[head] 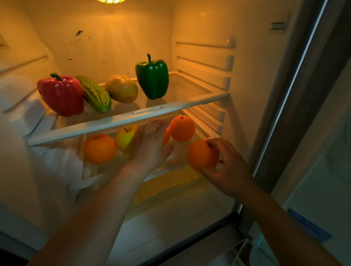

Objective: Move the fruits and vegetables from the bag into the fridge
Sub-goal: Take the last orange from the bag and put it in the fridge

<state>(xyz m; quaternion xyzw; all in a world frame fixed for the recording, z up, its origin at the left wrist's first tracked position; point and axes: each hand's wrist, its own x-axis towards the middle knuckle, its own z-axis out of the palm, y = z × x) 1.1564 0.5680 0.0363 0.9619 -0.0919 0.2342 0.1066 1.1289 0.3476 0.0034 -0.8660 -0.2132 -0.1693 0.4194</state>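
Observation:
Inside the open fridge, the upper glass shelf (121, 121) carries a red pepper (61, 95), a bitter gourd (96, 94), a yellow-green mango (121, 88) and an upright green pepper (152, 77). On the lower shelf (106, 170) lie an orange (99, 148), a yellow apple (125, 138) and another orange (182, 128). My left hand (151, 144) reaches in over that shelf with fingers spread, partly hiding a further orange (166, 136); whether it touches it is unclear. My right hand (226, 167) grips an orange (202, 154) at the shelf's right front. The bag is out of view.
The fridge's right wall has ribbed shelf rails (205, 62). A metallic door edge (296, 98) runs diagonally on the right. Below the lower shelf is a drawer cover (171, 182) lit yellow. The interior lamp (111, 1) glows at the top.

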